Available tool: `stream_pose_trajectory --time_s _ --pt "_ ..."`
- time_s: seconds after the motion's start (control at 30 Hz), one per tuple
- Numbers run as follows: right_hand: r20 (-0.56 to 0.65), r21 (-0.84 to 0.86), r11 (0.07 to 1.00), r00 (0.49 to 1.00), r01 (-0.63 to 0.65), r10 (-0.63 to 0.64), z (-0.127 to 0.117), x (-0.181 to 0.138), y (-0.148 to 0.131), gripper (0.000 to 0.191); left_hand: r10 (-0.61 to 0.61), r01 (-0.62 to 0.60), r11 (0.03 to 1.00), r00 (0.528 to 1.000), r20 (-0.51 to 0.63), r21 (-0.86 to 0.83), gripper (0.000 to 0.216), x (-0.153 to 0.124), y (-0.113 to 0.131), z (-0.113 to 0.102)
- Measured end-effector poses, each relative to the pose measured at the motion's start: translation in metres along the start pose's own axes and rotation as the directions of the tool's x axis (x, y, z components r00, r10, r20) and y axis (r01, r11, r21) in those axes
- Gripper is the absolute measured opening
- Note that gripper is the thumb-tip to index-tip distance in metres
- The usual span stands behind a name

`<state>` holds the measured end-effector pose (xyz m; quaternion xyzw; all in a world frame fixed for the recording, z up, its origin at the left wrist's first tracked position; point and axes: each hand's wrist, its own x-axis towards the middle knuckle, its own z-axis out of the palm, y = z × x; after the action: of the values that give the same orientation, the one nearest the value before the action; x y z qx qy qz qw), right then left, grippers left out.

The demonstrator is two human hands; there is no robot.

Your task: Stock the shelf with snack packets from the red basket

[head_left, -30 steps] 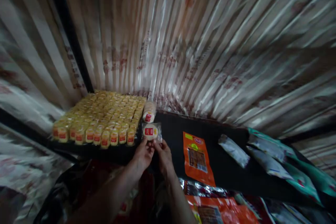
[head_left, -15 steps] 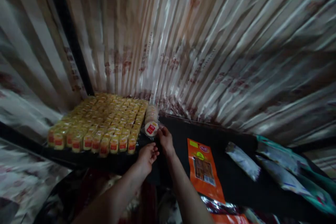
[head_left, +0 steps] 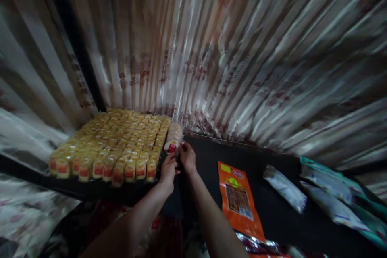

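A short row of pale round wrapped cakes (head_left: 175, 131) stands on the black shelf, beside a big block of yellow wrapped cakes (head_left: 121, 137). The front round wrapped cake (head_left: 171, 147) has a red label and leans against the row. My left hand (head_left: 168, 170) has its fingers closed at the lower edge of that front cake. On its right side my right hand (head_left: 187, 157) pinches the edge of the clear wrapper. The fingertips of both hands are partly hidden and dim.
An orange snack packet (head_left: 238, 199) lies on the black shelf (head_left: 205, 157) to the right. Further right are a white packet (head_left: 286, 188) and several teal-and-white packets (head_left: 332, 185). A wrinkled printed sheet (head_left: 193, 48) hangs behind, with a dark post (head_left: 72, 44) at left.
My left hand has moved up and forward to the front round cake. That cake has shifted slightly back against its row, and my right hand stays at its edge.
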<state>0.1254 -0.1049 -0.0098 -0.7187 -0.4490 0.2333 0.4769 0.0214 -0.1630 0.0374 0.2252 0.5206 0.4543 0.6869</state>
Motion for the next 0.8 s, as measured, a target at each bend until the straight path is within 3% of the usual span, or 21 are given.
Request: stream_pose_trajectory --time_s 0.23,0.5,0.6,0.8 --pt "-0.045 0.074 0.996 0.998 -0.043 0.046 0.010 -0.003 0.006 0.056 -0.018 0.018 0.999 1.000 0.010 -0.030 0.048 0.007 -0.001 0.000" --pt "0.003 -0.004 0.999 0.999 0.034 -0.034 0.011 0.000 0.001 0.046 -0.023 0.024 0.999 0.999 0.032 -0.034 0.041 0.015 -0.006 0.000" --pt "-0.035 -0.033 0.999 0.999 0.016 -0.017 0.007 -0.005 -0.004 0.048 -0.014 0.014 1.000 0.999 0.031 -0.012 0.038 0.011 -0.006 -0.002" --pt "-0.102 0.010 1.000 0.995 0.013 -0.012 -0.006 -0.054 -0.014 0.049 0.045 -0.049 0.992 0.998 0.033 0.113 0.030 -0.008 -0.015 -0.019"
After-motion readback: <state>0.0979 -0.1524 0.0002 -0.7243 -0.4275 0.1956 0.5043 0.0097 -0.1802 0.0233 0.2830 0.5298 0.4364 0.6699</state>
